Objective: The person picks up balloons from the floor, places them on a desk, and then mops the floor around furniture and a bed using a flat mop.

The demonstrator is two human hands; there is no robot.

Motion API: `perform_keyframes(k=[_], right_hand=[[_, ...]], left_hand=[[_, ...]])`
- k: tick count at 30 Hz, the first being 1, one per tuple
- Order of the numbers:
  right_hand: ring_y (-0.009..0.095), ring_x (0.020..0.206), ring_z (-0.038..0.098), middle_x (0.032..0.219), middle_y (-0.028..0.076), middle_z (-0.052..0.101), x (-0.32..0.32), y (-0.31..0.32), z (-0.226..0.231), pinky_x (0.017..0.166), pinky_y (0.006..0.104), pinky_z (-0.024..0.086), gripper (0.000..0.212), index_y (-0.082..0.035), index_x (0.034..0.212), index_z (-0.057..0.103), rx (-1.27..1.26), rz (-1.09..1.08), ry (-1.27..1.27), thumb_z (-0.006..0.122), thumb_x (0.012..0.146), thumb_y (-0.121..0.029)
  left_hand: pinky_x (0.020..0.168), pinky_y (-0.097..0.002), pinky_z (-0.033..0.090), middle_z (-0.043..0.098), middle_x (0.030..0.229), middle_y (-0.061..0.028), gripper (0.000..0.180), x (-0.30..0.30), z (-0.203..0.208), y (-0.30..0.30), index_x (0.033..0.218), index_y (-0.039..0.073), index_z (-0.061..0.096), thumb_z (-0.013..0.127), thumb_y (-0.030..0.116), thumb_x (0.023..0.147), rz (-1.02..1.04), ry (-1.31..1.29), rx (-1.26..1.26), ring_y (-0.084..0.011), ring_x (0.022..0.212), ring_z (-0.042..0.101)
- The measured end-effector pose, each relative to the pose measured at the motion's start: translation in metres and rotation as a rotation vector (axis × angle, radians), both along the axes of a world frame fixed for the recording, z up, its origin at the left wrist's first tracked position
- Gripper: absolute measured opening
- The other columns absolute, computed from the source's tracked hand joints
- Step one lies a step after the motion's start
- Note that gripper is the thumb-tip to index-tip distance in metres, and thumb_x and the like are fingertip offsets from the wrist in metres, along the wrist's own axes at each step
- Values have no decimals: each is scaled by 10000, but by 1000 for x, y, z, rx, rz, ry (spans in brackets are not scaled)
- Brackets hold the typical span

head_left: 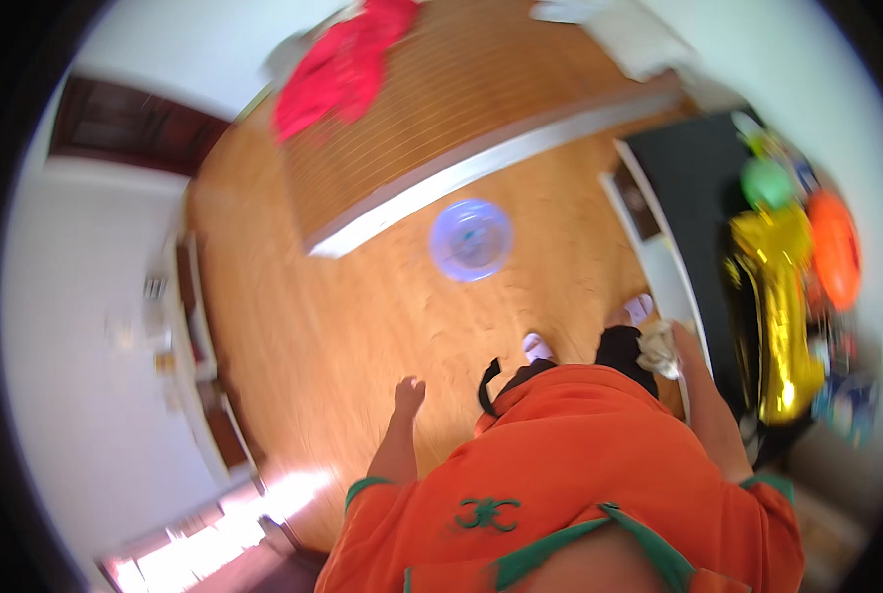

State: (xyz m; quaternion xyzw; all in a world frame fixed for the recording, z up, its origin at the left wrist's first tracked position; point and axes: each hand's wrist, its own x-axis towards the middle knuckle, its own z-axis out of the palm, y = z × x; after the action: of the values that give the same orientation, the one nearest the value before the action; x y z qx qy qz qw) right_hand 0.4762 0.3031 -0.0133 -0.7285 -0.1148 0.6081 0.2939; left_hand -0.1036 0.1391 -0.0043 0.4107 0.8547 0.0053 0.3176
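Observation:
My right hand (681,344) is closed around a crumpled, pale beige cloth (656,350), beside my right leg and close to the long low cabinet. Out to the left of my body, my left hand (410,395) hangs over the wood floor, touching nothing that I can see. Its fingers are small and smeared, so their pose is unclear. A translucent bluish-purple basin (436,245) stands on the floor in front of me. Something greyish with a teal spot shows inside it, too blurred to name.
Ahead is a raised wooden platform (441,109) with a white front edge; red fabric (338,74) lies on its left. On the right, a black-topped cabinet (684,178) bears a gold foil balloon (780,316) and an orange balloon (834,249). Low shelving (192,306) lines the left wall.

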Motion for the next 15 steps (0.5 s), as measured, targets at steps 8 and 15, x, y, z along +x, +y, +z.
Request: perform_keyframes(k=[8, 15], right_hand=[[223, 617, 524, 724, 101, 532, -83, 43, -68, 514, 329, 433, 336, -36, 891, 527, 44, 537, 152, 402, 816, -339], [196, 828, 529, 916, 107, 548, -117, 154, -55, 729, 300, 421, 353, 2, 963, 540, 168, 907, -85, 465, 765, -280]], left_hand=[[788, -415, 423, 565, 950, -190, 378, -10, -45, -173, 988, 46, 546, 464, 322, 743, 476, 9, 7, -353, 909, 527], [843, -391, 394, 526, 1048, -180, 414, 108, -30, -168, 1040, 56, 530, 435, 325, 740, 692, -279, -16, -337, 964, 505]])
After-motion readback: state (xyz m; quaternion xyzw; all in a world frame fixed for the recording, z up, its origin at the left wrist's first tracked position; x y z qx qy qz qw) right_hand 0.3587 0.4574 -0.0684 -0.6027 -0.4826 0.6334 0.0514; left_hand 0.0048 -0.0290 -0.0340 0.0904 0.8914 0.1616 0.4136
